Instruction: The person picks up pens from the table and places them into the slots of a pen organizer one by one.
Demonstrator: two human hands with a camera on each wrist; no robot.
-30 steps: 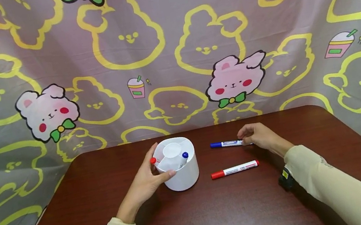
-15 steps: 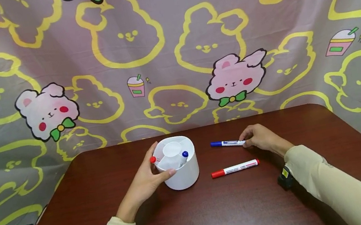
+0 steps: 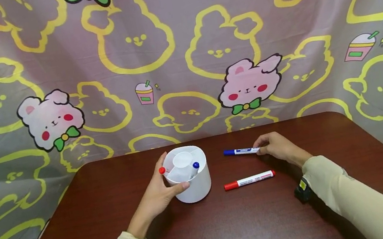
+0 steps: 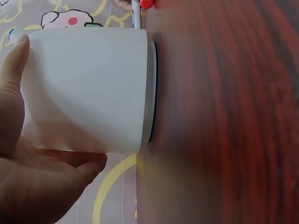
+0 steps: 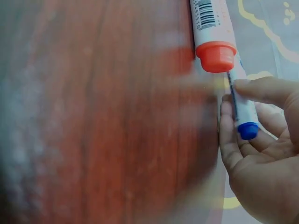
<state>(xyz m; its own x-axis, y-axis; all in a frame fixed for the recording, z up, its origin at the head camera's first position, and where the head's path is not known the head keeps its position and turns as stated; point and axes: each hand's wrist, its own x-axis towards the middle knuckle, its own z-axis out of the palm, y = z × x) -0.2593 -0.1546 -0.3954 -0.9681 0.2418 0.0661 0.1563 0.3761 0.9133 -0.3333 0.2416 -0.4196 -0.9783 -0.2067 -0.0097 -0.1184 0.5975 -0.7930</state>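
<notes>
In the head view, my left hand (image 3: 156, 197) holds a round white pen holder (image 3: 200, 188), thumb across the front and fingers around its left side. The holder stands upright on the table; a red-tipped marker (image 3: 162, 170) and a blue-tipped marker (image 3: 196, 165) poke out of its compartments. My right hand (image 3: 276, 147) pinches the right end of a blue-capped whiteboard marker (image 3: 238, 151). The right wrist view shows this marker (image 5: 243, 105) between thumb and fingers. A red-capped marker (image 3: 251, 179) lies on the table nearer to me, apart from both hands.
The dark brown wooden table (image 3: 210, 234) has rounded far corners. Behind its far edge hangs a curtain (image 3: 180, 53) printed with yellow outlines and pink cartoon animals.
My right hand's fingers have closed on the end of the blue marker, which has shifted very slightly. The left hand stays on the pen holder, and the red marker has not moved.
</notes>
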